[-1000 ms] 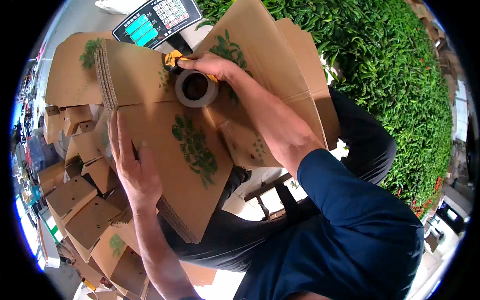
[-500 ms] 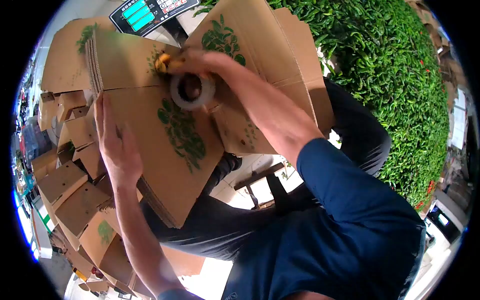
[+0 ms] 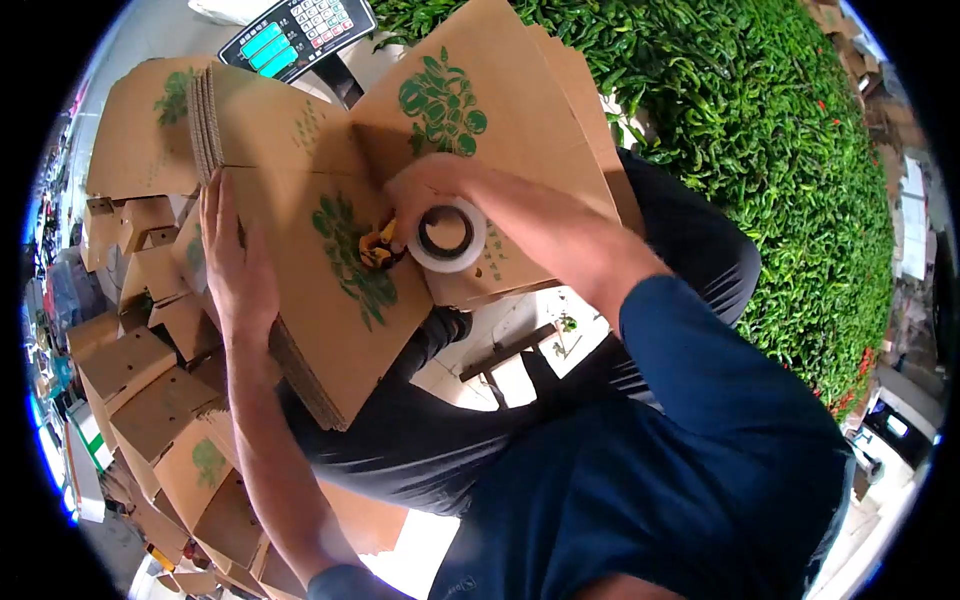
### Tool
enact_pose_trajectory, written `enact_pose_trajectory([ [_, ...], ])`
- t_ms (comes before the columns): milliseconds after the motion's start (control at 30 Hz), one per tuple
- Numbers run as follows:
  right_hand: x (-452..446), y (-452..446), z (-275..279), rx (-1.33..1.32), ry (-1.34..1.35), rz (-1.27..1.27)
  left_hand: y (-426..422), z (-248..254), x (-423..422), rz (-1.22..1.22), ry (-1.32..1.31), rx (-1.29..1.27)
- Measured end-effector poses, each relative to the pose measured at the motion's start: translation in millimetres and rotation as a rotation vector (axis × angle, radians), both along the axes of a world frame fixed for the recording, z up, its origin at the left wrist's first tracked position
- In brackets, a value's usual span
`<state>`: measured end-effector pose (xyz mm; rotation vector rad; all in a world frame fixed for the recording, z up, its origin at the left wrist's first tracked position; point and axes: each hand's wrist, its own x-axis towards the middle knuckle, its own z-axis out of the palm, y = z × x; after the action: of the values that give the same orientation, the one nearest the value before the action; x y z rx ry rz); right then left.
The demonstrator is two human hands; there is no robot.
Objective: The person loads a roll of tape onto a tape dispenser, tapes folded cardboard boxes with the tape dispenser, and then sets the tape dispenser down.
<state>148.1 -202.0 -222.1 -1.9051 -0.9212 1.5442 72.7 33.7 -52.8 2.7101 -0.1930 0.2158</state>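
Observation:
Across my lap lies a bent cardboard box [image 3: 290,215] with green leaf prints on its panels. My right hand [image 3: 425,195] is closed on a yellow and black tape dispenser [image 3: 380,247], whose wide clear tape roll [image 3: 475,240] rests over the box's lower inner fold. The left edge of the box, a stack of several cardboard layers, is under my left hand [image 3: 237,245]; that hand lies flat against it with the fingers stretched out and holds nothing.
A scale display [image 3: 295,38] stands behind the box at the top. Green leafy peppers [image 3: 780,180] are heaped on the right. Several cardboard boxes [image 3: 165,405] pile up at the lower left. A dark stool frame [image 3: 507,352] shows between my legs.
My right hand has moved the dispenser down along the fold, from the upper part of the box toward its near end. My left hand stays on the left edge.

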Motion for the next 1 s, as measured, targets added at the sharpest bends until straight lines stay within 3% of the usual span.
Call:
enact_pose_trajectory([
  [67, 31, 23, 18, -0.089, -0.058, 0.228, -2, 2, 1, -0.011, -0.002, -0.016],
  [100, 44, 49, -4, -0.122, -0.141, 0.467, -3, 3, 0, -0.016, 0.000, -0.027],
  [167, 42, 71, 32, -0.151, -0.151, 0.744, -5, 4, 1, -0.004, -0.017, -0.006],
  [267, 14, 106, -16, 0.023, -0.107, 0.984, -4, 4, -3, -0.010, -0.029, -0.020],
  [333, -26, 67, 33, -0.009, -0.045, 0.886, 0, 7, 0, -0.010, -0.025, -0.048],
  [467, -69, 33, -40, 0.023, 0.013, 0.843, 3, 5, -1, -0.004, -0.010, -0.235],
  [567, -52, -32, 3, 0.233, 0.157, 0.356, 6, 4, -1, -0.038, -0.016, -0.328],
  [667, -29, -83, 40, 0.159, 0.269, -0.275, 4, 5, -1, -0.034, -0.001, -0.362],
  [733, -38, -84, 46, 0.089, 0.113, -0.999, 0, 5, 0, -0.038, -0.022, -0.309],
  [767, -27, -77, 29, 0.359, 0.281, -1.087, -1, 6, 0, -0.047, -0.016, -0.320],
  [800, -32, -65, 63, 0.487, 0.395, -1.262, -3, 7, 0, -0.034, -0.016, -0.304],
  [900, -11, -42, 59, 0.626, 0.416, -1.366, -4, 6, 0, -0.012, -0.022, -0.241],
  [1000, -6, -38, 80, 0.805, 0.683, -1.349, 0, 7, -1, -0.012, -0.043, -0.147],
])
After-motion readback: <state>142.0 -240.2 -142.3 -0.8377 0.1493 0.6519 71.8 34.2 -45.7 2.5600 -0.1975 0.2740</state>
